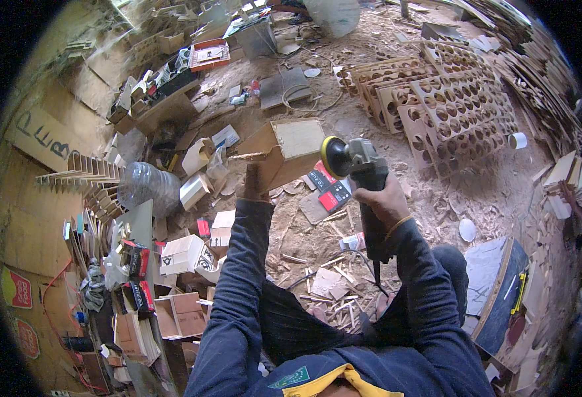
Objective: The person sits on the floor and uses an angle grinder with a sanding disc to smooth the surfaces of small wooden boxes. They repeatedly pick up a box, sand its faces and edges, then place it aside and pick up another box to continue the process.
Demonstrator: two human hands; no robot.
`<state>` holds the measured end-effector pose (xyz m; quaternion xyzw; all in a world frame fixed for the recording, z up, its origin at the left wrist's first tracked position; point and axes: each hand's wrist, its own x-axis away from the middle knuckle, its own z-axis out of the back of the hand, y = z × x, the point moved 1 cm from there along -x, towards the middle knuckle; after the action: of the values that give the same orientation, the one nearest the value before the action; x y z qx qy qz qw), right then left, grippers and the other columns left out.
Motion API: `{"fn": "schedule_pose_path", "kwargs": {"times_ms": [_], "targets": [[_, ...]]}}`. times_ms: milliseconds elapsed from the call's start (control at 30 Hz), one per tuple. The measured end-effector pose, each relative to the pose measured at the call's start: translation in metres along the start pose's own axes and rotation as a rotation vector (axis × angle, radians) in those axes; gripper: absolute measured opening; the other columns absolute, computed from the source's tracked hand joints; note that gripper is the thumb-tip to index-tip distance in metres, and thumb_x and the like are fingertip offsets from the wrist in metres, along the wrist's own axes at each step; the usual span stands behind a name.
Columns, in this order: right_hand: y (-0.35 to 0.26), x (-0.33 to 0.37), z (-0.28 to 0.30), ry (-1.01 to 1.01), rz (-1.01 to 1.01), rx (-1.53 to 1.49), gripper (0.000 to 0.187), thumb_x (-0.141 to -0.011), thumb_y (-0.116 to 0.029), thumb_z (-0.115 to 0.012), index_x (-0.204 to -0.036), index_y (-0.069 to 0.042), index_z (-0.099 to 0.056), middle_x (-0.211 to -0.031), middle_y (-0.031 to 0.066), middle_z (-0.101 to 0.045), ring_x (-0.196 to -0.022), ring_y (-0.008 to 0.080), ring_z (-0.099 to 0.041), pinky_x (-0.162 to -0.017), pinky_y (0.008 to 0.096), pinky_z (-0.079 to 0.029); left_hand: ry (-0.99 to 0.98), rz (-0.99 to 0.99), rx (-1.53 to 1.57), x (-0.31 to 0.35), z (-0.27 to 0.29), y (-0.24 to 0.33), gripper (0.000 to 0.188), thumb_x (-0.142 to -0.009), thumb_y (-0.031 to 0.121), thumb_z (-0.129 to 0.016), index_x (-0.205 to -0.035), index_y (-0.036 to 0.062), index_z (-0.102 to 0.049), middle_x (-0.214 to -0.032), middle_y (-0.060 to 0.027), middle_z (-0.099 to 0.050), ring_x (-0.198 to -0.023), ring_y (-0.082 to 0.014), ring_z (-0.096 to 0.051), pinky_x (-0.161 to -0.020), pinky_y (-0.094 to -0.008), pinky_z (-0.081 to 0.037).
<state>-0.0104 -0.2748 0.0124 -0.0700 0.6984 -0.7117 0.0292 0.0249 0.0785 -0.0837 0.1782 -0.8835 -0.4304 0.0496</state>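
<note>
My left hand (pixel 255 178) grips a wooden box (pixel 297 137) from its near left side; most of its fingers are hidden by the box. The box has a pale top face and brown angled sides, and is held up over the littered floor. Wrapped round the body of an angle grinder (pixel 369 173) is my right hand (pixel 387 200). The grinder carries a round yellow-edged pad (pixel 334 157), which is right at the box's right side; I cannot tell whether it touches. From the grinder's lower end a dark cord (pixel 378 272) runs down near my legs.
Panels with rows of round holes (pixel 430 106) lean at the far right. Small red-and-black boxes (pixel 334 196) and wood scraps (pixel 329 283) lie below the grinder. To my left stand a large clear plastic bottle (pixel 148 188) and a white box (pixel 186 255). A curved dark board (pixel 502 291) lies at right.
</note>
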Motion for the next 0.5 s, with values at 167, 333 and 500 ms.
{"fn": "schedule_pose_path", "kwargs": {"times_ms": [167, 333, 500], "targets": [[0.0058, -0.0030, 0.0119, 0.111, -0.040, -0.018, 0.043, -0.070, -0.013, -0.083, -0.108, -0.001, -0.069, -0.093, 0.0053, -0.071, -0.078, 0.0149, -0.066, -0.074, 0.0307, -0.054, -0.006, -0.006, -0.005, 0.0044, -0.0049, 0.0048, 0.050, -0.091, 0.036, -0.080, -0.121, -0.0015, -0.063, -0.116, -0.0140, -0.070, -0.101, -0.0240, -0.071, -0.087, -0.0370, -0.061], [0.0063, -0.0014, 0.0108, 0.013, 0.037, -0.046, 0.048, -0.071, -0.013, -0.084, -0.114, -0.001, -0.067, -0.100, 0.0065, -0.072, -0.086, 0.0157, -0.068, -0.080, 0.0318, -0.056, -0.020, -0.003, -0.003, 0.0019, -0.0091, 0.0039, 0.053, -0.092, 0.036, -0.079, -0.125, -0.0017, -0.062, -0.119, -0.0146, -0.069, -0.104, -0.0250, -0.070, -0.090, -0.0382, -0.061], [0.0043, 0.0005, 0.0054, 0.000, 0.061, -0.040, 0.048, -0.071, -0.012, -0.086, -0.114, -0.002, -0.068, -0.101, 0.0076, -0.074, -0.090, 0.0168, -0.070, -0.084, 0.0326, -0.056, -0.044, 0.007, -0.003, -0.0019, -0.0104, 0.0045, 0.056, -0.092, 0.037, -0.078, -0.128, -0.0018, -0.060, -0.122, -0.0153, -0.068, -0.108, -0.0260, -0.069, -0.093, -0.0394, -0.060]]}}
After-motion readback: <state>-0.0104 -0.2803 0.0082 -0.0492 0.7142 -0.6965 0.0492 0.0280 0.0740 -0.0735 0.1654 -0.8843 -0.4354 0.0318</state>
